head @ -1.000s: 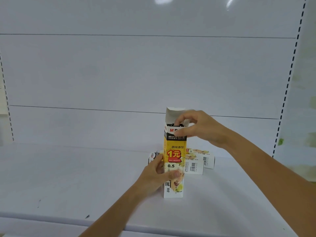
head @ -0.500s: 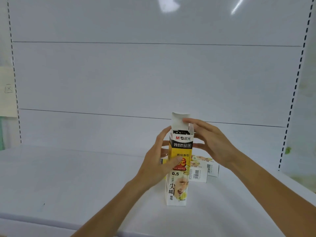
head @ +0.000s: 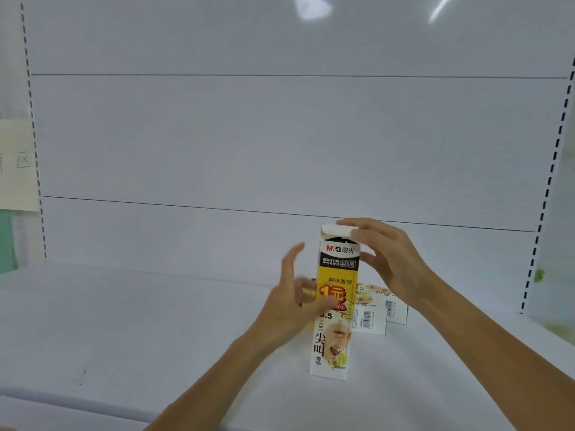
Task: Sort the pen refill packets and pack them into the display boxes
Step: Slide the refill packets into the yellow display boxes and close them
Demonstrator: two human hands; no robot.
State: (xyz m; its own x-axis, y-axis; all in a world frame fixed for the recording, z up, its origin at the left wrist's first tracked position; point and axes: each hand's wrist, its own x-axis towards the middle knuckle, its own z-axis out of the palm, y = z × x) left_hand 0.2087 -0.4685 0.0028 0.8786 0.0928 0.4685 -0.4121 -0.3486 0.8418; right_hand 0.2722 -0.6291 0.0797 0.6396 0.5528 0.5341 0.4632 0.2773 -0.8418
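A tall yellow, black and white display box (head: 334, 337) stands upright on the white shelf (head: 124, 321). Its white top flap is folded partly down. My right hand (head: 389, 262) is at the box's top right; its fingers lie over the flap and the upper side. My left hand (head: 295, 306) is blurred at the box's left side, fingers spread, thumb across the box's front near the red price mark. Whether it touches the box I cannot tell. No loose refill packets show.
Two more boxes (head: 376, 309) of the same kind lie flat behind the standing box. A white back panel rises behind the shelf. Perforated uprights (head: 541, 213) frame it left and right. A paper note (head: 18, 166) hangs at the far left.
The top flap has been pushed down by my right hand. My left hand has loosened from the box's side, and its fingers have spread. The camera has shifted slightly.
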